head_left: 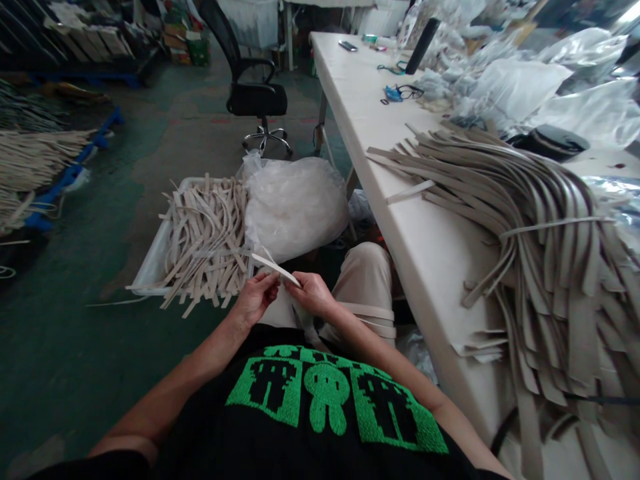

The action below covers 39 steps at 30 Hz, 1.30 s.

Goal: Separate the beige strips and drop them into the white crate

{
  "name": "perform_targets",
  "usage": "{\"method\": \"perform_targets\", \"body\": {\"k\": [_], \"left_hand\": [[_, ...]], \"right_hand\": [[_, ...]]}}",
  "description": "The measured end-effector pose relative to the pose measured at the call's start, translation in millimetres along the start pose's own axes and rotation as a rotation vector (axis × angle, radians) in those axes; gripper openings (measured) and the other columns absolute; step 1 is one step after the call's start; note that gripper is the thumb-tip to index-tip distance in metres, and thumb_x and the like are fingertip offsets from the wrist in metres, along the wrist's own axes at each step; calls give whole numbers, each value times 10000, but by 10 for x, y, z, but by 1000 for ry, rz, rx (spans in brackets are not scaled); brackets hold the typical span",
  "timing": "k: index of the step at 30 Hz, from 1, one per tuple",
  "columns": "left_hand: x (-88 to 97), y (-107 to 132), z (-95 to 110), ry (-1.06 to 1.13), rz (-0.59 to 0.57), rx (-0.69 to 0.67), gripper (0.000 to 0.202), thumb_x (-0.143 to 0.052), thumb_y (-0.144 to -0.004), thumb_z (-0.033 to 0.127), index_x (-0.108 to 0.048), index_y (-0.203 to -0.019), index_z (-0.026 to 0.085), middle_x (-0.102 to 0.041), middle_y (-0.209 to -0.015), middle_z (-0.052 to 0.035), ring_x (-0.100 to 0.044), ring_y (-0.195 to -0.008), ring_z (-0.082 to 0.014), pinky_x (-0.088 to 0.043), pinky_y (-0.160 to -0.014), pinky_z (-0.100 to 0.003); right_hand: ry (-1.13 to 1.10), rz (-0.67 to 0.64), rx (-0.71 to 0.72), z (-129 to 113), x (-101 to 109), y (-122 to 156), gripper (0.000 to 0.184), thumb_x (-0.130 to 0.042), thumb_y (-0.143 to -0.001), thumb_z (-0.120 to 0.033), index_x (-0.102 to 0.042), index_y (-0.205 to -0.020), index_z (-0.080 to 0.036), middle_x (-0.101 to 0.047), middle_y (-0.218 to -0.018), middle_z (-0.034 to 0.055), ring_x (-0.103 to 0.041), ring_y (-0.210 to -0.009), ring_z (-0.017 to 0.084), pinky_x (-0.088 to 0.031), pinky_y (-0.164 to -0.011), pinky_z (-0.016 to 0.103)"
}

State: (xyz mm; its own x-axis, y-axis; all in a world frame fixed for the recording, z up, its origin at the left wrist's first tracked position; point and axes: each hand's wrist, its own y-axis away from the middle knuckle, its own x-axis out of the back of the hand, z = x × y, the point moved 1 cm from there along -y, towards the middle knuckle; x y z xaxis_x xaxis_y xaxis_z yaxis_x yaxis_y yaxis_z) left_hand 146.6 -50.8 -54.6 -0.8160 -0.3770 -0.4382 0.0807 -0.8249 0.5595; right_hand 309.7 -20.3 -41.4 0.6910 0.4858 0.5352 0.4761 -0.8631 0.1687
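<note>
A pale beige strip (270, 265) slants above my lap, its free end pointing up and left. My right hand (315, 295) is closed around its lower end. Just beside it, my left hand (257, 298) is closed too, fingers pinched against the strip's underside; the exact grip is partly hidden. Beyond my left hand a white plastic tub (153, 260) is heaped with loose beige strips (205, 233). More beige bands (370, 313) lie across my right thigh.
At my right, a long white table (360, 107) bears a big tied bundle of strips (545, 213), clear plastic bags (520, 83) and glasses (410, 91). A stuffed plastic bag (300, 203) stands beside the tub. Further off are an office chair (257, 100) and a blue pallet (65, 180).
</note>
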Motion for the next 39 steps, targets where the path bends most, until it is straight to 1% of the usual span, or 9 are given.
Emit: {"method": "perform_targets", "body": {"k": [4,8,11,14,19,23,30,36,39], "left_hand": [[33,19,-124,-45,-56,40,413,-967,-480,321,-695,-723,126,-570,-570,37,-483,-470,-43,-368,-446,-143],[49,-16,-127,-110,-80,63,339,-916,-546,297,-696,-746,134,-622,-637,11,-557,-542,-82,-423,-500,-173],[52,-120,14,-72,22,-21,307,-895,-589,303,-661,-720,154,-630,-659,12,-586,-583,-107,-459,-533,-203],[44,-224,171,-9,159,-115,296,-878,-639,270,-598,-650,174,-554,-575,46,-513,-504,-85,-407,-482,-198],[-4,-270,257,-6,170,-138,163,-835,-684,182,-675,-715,172,-583,-589,41,-504,-483,-74,-396,-467,-188],[-49,-230,202,7,185,-128,190,-858,-658,190,-669,-672,167,-572,-572,41,-513,-487,-76,-404,-464,-187],[-107,26,-48,-40,28,-22,316,-950,-516,261,-736,-714,141,-677,-662,-11,-600,-605,-96,-437,-531,-168],[-72,-48,197,30,203,-202,283,-922,-564,232,-654,-637,173,-626,-592,31,-569,-545,-89,-436,-519,-180],[-98,-69,162,6,161,-137,283,-923,-567,229,-665,-665,170,-618,-590,28,-561,-525,-89,-424,-509,-187]], "right_hand": [[-16,-63,20,30,-20,8,260,-566,-947,-316,-633,-748,-162,-560,-663,-18,-471,-635,111,-320,-592,221],[-3,-93,8,40,-45,33,247,-564,-956,-302,-647,-772,-159,-581,-686,-12,-482,-648,114,-316,-600,222],[32,-114,10,41,-53,36,244,-575,-952,-307,-649,-767,-165,-577,-671,-17,-473,-637,115,-299,-592,230],[45,-95,0,48,-43,28,234,-581,-938,-283,-641,-743,-169,-562,-649,-23,-466,-631,116,-294,-590,232],[-83,-49,-8,58,-39,44,223,-603,-943,-338,-674,-826,-161,-624,-695,-17,-517,-642,119,-323,-594,226],[-139,-35,-48,34,-72,36,207,-625,-939,-337,-686,-832,-171,-682,-716,-8,-578,-665,125,-355,-617,220],[-49,64,-64,57,-65,-7,136,-612,-888,-223,-651,-768,-173,-658,-720,3,-557,-668,132,-358,-618,220],[30,35,3,32,-46,12,244,-591,-920,-288,-607,-702,-180,-591,-660,-11,-483,-631,124,-307,-594,236],[50,62,-7,19,-19,-6,228,-602,-917,-276,-613,-711,-177,-612,-680,-7,-496,-638,124,-318,-608,235]]}}
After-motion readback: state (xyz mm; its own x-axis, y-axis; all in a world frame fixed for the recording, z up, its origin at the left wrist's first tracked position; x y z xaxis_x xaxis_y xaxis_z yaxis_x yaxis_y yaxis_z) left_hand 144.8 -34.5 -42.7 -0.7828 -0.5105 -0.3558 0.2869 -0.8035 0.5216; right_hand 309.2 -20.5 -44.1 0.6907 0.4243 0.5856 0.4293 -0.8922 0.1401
